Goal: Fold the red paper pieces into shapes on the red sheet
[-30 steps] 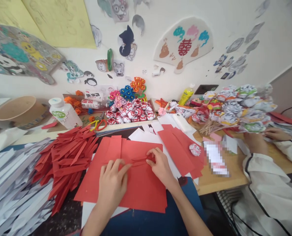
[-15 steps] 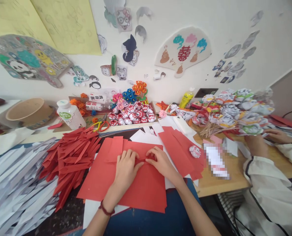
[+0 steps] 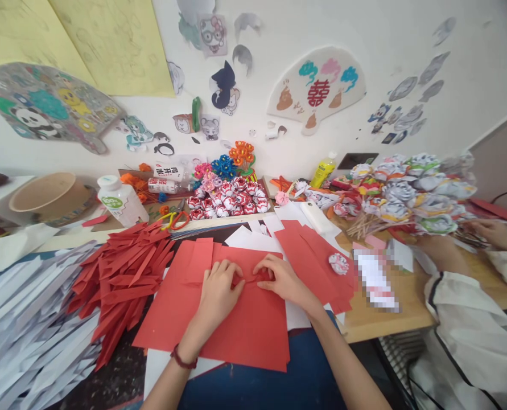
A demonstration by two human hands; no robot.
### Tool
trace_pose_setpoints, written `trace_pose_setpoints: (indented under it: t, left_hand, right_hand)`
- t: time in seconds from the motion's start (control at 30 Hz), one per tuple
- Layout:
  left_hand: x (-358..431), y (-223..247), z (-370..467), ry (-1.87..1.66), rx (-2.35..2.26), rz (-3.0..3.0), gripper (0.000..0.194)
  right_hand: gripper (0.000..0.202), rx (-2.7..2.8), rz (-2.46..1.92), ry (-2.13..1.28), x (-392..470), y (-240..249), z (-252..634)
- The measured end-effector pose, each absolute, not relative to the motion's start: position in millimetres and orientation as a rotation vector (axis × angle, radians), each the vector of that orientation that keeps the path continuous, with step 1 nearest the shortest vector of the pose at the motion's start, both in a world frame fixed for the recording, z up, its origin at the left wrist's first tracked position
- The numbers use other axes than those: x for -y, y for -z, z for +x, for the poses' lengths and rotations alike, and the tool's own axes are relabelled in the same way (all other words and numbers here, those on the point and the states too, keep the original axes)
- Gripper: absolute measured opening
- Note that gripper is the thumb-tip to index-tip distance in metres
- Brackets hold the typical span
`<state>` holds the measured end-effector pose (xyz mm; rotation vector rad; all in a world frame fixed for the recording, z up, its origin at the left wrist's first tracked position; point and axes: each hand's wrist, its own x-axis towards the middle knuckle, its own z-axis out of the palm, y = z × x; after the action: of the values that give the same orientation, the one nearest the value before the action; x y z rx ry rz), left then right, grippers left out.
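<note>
Fingertips do the fine work at the centre of the frame: the left hand [image 3: 219, 287] curls thumb and fingers nearly together on a narrow red strip [image 3: 250, 279], and the right hand [image 3: 281, 279] pinches it from the other side, fingers barely parted. Holding it from both sides probably keeps the thin paper taut. It sits over red sheets [image 3: 253, 336], which likely serve as a flat rest, though red on red hides its exact folds from me. Folded red strips [image 3: 120, 276] and white strips [image 3: 27, 324] heap at left, seemingly set aside for elbow room; scissors [image 3: 174, 221] lie just beyond the red heap, apparently within reach.
</note>
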<state>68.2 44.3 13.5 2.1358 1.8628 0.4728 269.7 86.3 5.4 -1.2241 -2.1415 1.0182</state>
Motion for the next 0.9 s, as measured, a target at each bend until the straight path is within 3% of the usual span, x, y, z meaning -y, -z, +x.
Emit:
trace_pose_setpoints:
  t: [0.2, 0.37, 0.9]
  left_hand:
    - [-56.9, -16.5, 65.2, -0.502, -1.729, 1.997, 0.013]
    - [-64.1, -14.2, 65.2, -0.513, -1.654, 2.017, 0.001]
    - [-57.0, -18.4, 68.6, -0.388, -1.706, 2.142, 0.006]
  right_hand:
    - [0.025, 2.131, -1.245, -0.989, -86.9, -1.5, 266.3]
    - [0.025, 2.121, -1.257, -0.985, -88.5, 0.0, 266.2]
    - [0.021, 2.178, -1.149, -1.091, -96.5, -6.6, 276.4]
